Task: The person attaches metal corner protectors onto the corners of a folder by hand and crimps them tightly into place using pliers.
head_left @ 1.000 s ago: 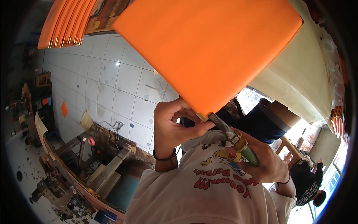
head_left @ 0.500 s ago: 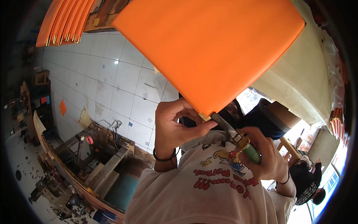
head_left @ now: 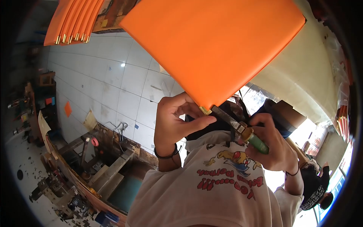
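A large orange folder cover (head_left: pixel 211 49) fills the top middle, one corner pointing down toward me. A small brass corner piece (head_left: pixel 205 110) sits on that corner. My left hand (head_left: pixel 176 119) is closed at this corner, its fingertips at the brass piece and the thumb just below it. My right hand (head_left: pixel 274 145) is wrapped round the green handles of a pair of pliers (head_left: pixel 234 125). The metal jaws reach up and left to the folder's corner, right beside the brass piece. Whether the jaws touch the brass cannot be made out.
Several orange covers with brass corners (head_left: pixel 72 22) are stacked at the upper left. A cream-coloured sheet surface (head_left: pixel 302 68) lies at the right. Below left stands a wooden bench frame (head_left: pixel 109 170) with a pink tape roll (head_left: pixel 94 142). Another person (head_left: pixel 315 189) is at the lower right.
The folder's near corner has shifted slightly up and left in view. My right hand and the pliers' handles have moved a little right, with the jaws still at the corner.
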Demonstrator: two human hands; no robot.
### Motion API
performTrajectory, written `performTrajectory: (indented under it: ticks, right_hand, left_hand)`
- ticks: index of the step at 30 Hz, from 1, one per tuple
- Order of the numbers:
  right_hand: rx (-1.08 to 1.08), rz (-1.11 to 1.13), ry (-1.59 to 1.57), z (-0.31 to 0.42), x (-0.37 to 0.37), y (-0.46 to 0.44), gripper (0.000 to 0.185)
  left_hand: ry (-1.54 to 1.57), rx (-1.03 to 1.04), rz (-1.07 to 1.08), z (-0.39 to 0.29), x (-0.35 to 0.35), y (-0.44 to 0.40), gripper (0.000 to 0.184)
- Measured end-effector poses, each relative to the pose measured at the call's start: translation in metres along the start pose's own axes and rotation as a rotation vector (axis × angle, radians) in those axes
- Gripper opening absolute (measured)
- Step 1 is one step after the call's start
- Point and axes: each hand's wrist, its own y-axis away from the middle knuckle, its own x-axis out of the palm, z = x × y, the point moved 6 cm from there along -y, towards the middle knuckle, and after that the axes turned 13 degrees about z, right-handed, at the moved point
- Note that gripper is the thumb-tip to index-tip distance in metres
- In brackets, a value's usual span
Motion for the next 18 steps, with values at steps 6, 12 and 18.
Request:
performTrajectory:
  ticks: [6, 12, 18]
  right_hand:
    - [-0.105, 0.145, 0.155, 0.000, 0.005, 0.003, 0.028]
    - [-0.148, 0.171, -0.090, -0.002, 0.008, 0.001, 0.039]
    - [-0.253, 0.174, 0.154, -0.046, -0.009, 0.012, 0.037]
  left_hand:
    - [0.232, -0.110, 0.025, 0.001, 0.000, 0.006, 0.016]
    - [0.200, -0.123, -0.014, -0.003, 0.000, 0.008, 0.017]
    - [0.119, -0.106, -0.250, -0.013, -0.018, 0.003, 0.027]
